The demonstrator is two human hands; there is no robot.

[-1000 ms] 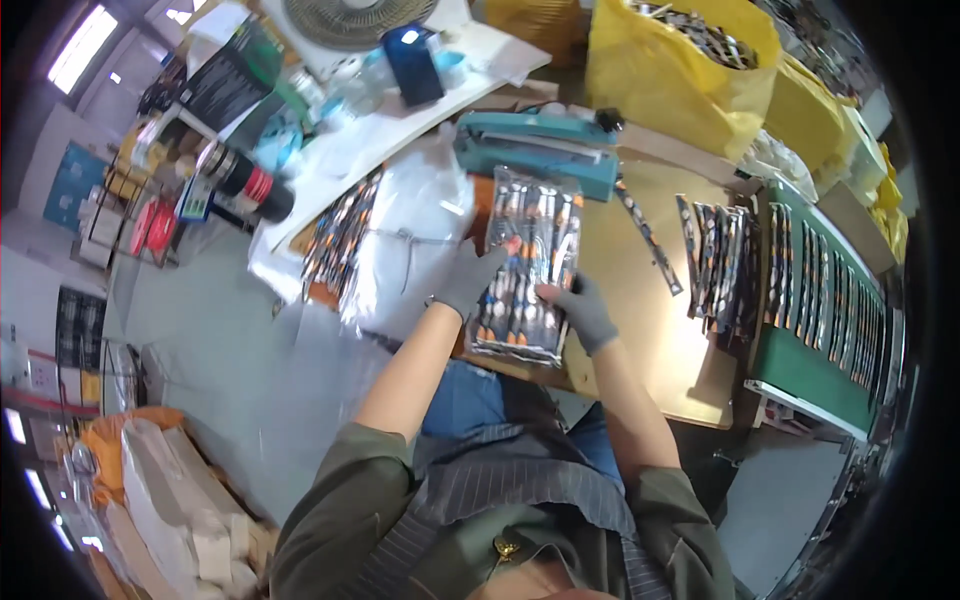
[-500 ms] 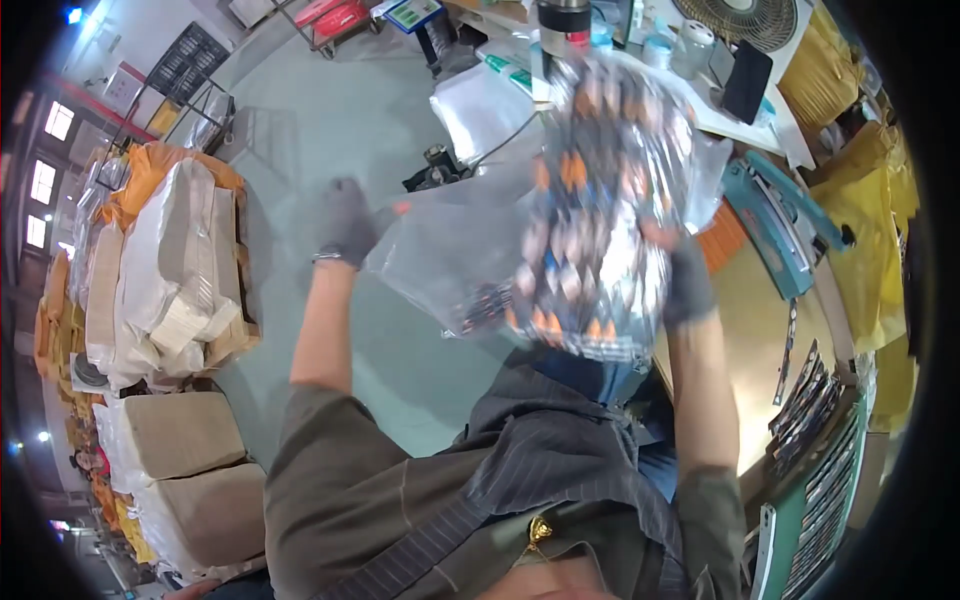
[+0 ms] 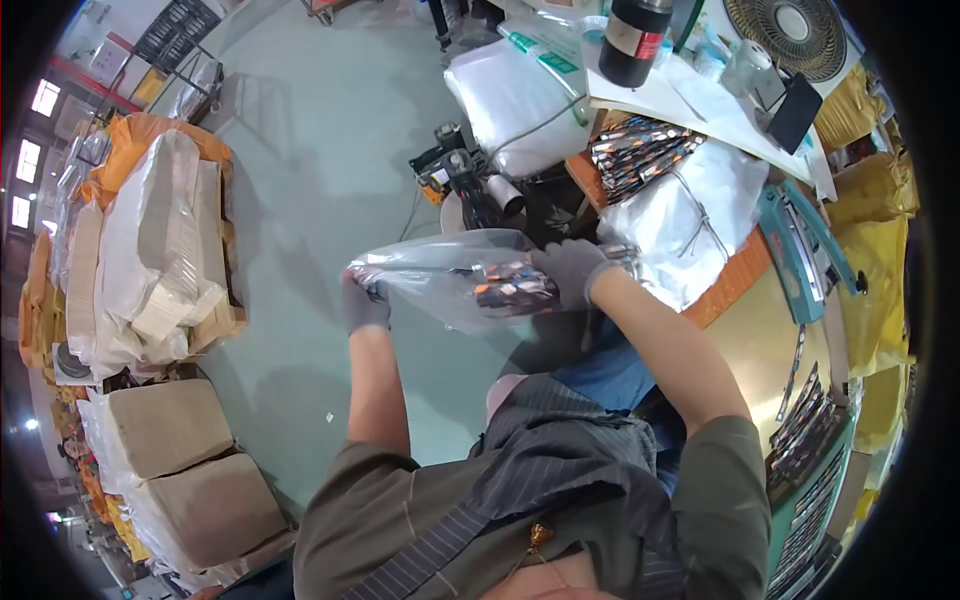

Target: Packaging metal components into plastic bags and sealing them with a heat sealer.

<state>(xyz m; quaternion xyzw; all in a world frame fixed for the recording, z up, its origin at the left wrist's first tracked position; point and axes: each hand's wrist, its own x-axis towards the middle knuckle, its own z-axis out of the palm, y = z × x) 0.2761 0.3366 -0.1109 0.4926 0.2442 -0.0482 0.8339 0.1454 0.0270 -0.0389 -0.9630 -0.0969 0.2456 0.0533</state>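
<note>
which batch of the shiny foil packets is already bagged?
The multicoloured foil packets inside the clear plastic bag, held by the grey-gloved left hand and right hand. The other foil packet bundle lies unbagged on the table.

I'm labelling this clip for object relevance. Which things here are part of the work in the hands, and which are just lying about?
In hand:
- clear plastic bag, held by gloved left hand and right hand
- bundle of colourful packets inside it

Lying about:
- teal sealer
- fan
- dark bottle
- wrapped cartons
</note>
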